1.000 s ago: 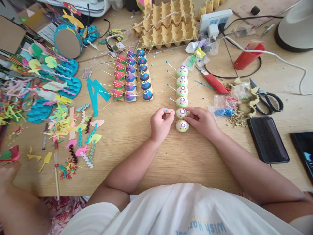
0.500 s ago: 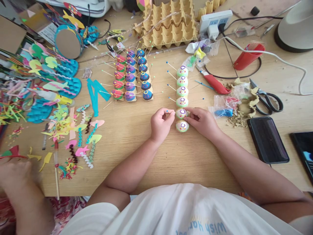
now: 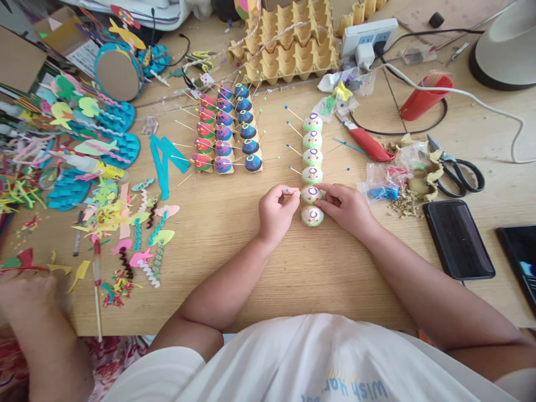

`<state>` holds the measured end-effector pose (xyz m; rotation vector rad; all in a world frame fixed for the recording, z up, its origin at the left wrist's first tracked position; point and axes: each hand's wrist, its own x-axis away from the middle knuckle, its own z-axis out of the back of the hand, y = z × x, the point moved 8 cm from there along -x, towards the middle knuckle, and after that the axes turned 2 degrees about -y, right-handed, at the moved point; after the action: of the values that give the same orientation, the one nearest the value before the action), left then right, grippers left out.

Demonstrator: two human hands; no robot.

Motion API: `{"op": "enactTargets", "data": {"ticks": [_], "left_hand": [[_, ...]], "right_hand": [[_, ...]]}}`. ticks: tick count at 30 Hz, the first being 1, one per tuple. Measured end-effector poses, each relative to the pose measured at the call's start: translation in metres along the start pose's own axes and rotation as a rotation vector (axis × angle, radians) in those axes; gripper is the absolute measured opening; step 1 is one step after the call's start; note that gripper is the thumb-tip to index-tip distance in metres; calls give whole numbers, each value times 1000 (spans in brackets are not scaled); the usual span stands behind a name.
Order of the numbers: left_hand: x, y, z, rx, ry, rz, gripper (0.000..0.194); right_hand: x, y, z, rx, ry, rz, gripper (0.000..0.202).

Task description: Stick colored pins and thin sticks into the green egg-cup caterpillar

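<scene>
A column of white, green-rimmed egg-carton cups [image 3: 312, 155] with purple rings and small coloured dots stands in front of me. Several of the upper cups have a thin blue-tipped stick [image 3: 295, 129] poking out on the left. My left hand [image 3: 277, 211] pinches another blue-tipped stick, its inner end close to the second cup from the bottom [image 3: 310, 194]. Whether that end touches the cup, I cannot tell. From the other side, my right hand [image 3: 345, 205] grips this same cup between thumb and fingers. Just below it sits the lowest cup [image 3: 312, 215], with no stick.
Rows of red, purple and blue cups [image 3: 224, 132] stand left of the column. Paper cut-outs [image 3: 146, 223] spread further left, near another person's hand [image 3: 27, 290]. To the right lie a red cutter [image 3: 368, 142], scissors [image 3: 458, 170] and a phone [image 3: 458, 239]. Egg trays [image 3: 288, 42] are behind.
</scene>
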<state>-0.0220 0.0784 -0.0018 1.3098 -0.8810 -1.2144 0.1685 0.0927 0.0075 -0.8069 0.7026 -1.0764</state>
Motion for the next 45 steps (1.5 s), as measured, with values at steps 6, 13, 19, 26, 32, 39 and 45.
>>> {"op": "enactTargets", "data": {"ticks": [6,13,19,26,32,39,45], "left_hand": [[1,-2,-1,-19,-18,6,7],[1,-2,-1,-34,-20,14,6],[0,-1,-1,-20,-20,10,6],[2,-1,-3,-79,-48,9,6],[2,0,-2,-45,-26,28,6],[2,4,0,-154,-32,23,3],[1,3,0,-124,-36,33,2]], "right_hand": [[0,0,0,2,3,7,38],[-1,0,0,-6,-2,-9,39],[-1,0,0,-4,-6,-8,39],[0,0,-1,9,-18,-3,38],[0,0,-1,5,-24,4,38],[1,1,-1,-24,-8,-5,41],[1,3,-2,-40,-12,-1,41]]}}
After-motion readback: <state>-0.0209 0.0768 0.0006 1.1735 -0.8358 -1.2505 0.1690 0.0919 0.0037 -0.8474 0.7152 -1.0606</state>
